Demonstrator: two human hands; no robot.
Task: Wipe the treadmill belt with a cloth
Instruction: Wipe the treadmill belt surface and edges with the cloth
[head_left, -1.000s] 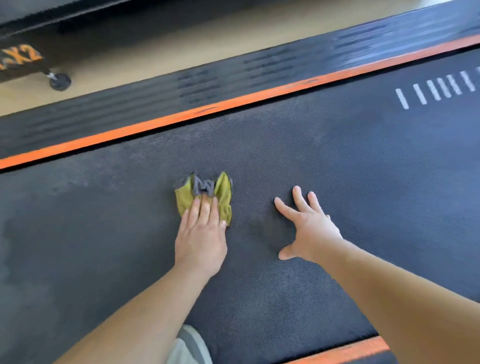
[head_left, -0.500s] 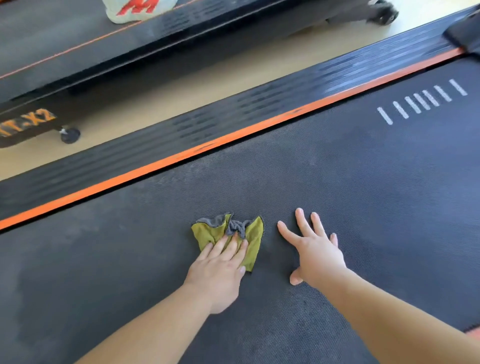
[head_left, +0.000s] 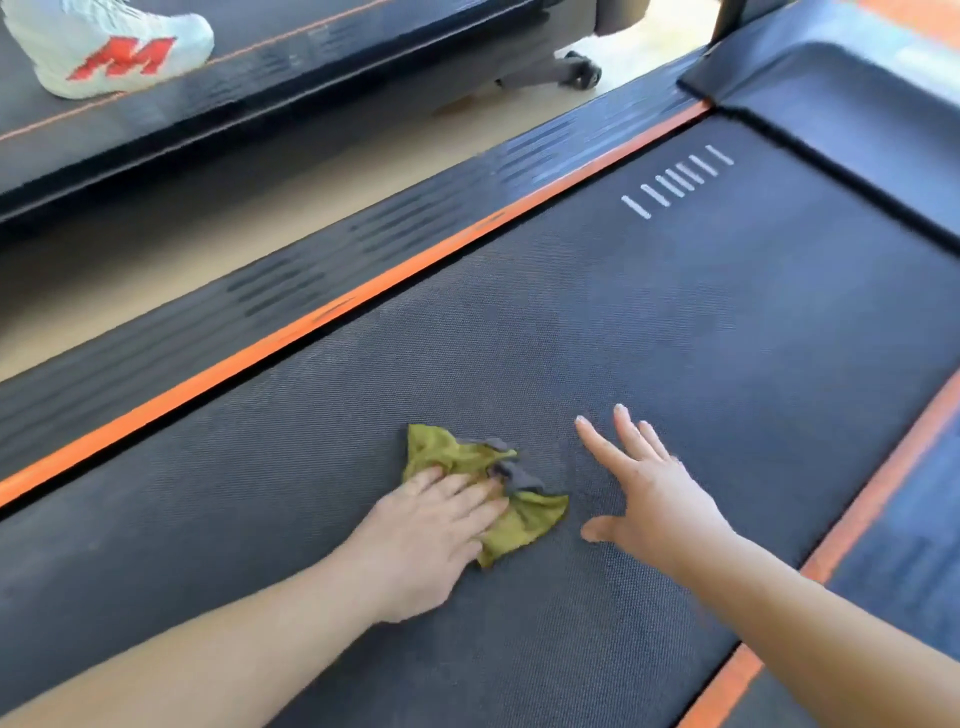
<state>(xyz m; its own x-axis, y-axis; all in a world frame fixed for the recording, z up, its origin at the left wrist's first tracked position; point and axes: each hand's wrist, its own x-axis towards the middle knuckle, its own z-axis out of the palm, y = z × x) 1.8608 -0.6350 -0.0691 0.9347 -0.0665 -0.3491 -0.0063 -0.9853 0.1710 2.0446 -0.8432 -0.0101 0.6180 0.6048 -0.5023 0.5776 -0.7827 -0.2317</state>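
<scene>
Counts one crumpled olive-green cloth with grey edging (head_left: 527, 519), lying near the middle of the dark textured treadmill belt (head_left: 675, 338), and two bare hands. Finds the left hand (head_left: 431, 540) pressing flat on the cloth's near-left part, fingers (head_left: 467, 499) straight and close together. Finds the right hand (head_left: 654, 504) palm-down just beside the cloth, clear of it, fingers spread and thumb out; cannot tell whether its fingertips touch the belt. Counts seven short white dashes (head_left: 678, 182) in a row farther along the belt. Counts two orange stripes (head_left: 363, 296), one along each side rail. Notes a second treadmill (head_left: 311, 57) beyond a strip of beige floor (head_left: 156, 270), bearing one white shoe (head_left: 104, 47). Reads a red "M" on the shoe. Counts one black caster wheel (head_left: 582, 75).
</scene>
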